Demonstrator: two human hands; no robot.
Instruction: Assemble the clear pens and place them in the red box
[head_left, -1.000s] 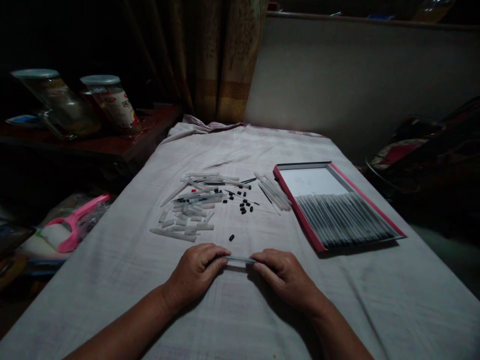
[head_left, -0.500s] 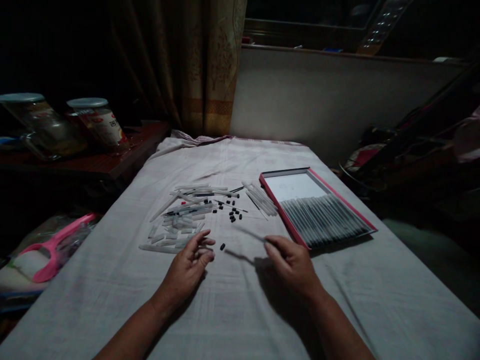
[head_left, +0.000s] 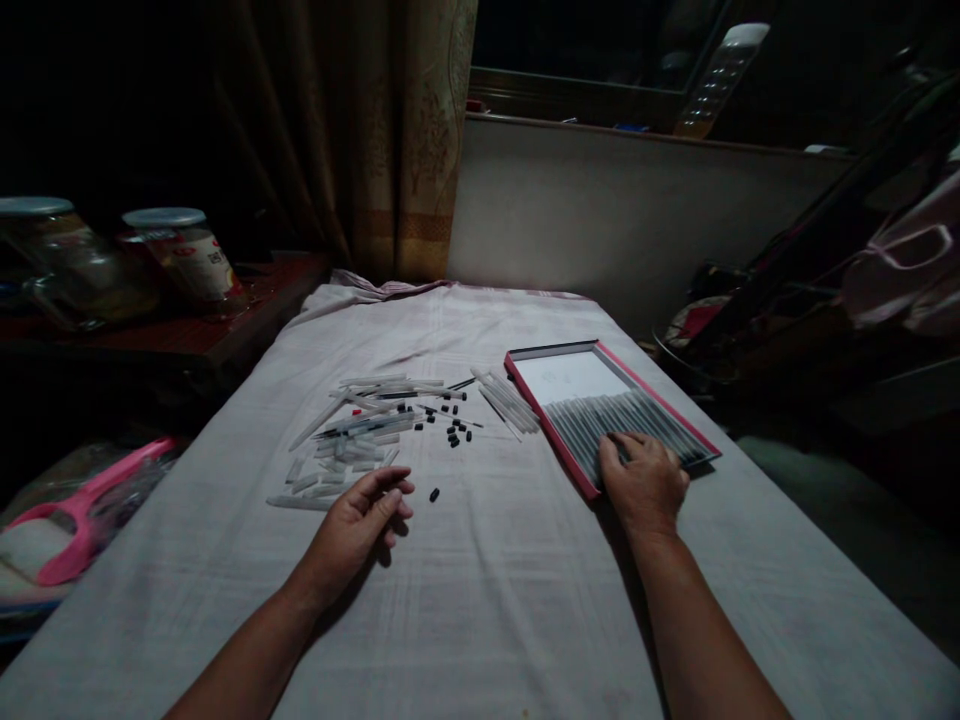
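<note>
My left hand [head_left: 362,525] hovers low over the sheet, fingers apart and loosely bent, with nothing in it. Just right of its fingertips lies one small black cap [head_left: 435,495]. My right hand [head_left: 643,480] is at the front of a shallow red-edged box [head_left: 551,437], its fingers bent down over the row of slim grey pens [head_left: 600,415]. A pen is pinched there, mostly hidden by the fingers. Beyond my left hand are scattered clear pen tubes [head_left: 356,455], dark thin refills [head_left: 345,428] and several black caps [head_left: 454,436].
White pen barrels [head_left: 506,400] lie fanned left of the box. A white sheet [head_left: 480,600] covers the surface. At left, jars [head_left: 199,262] stand on a dark red table [head_left: 259,305], with a pink-handled item [head_left: 82,505] below. A curtain [head_left: 420,150] hangs behind.
My right hand has moved right, carrying the pen from above the sheet to the row in the box. My left hand remains near the loose cap. The view has shifted slightly.
</note>
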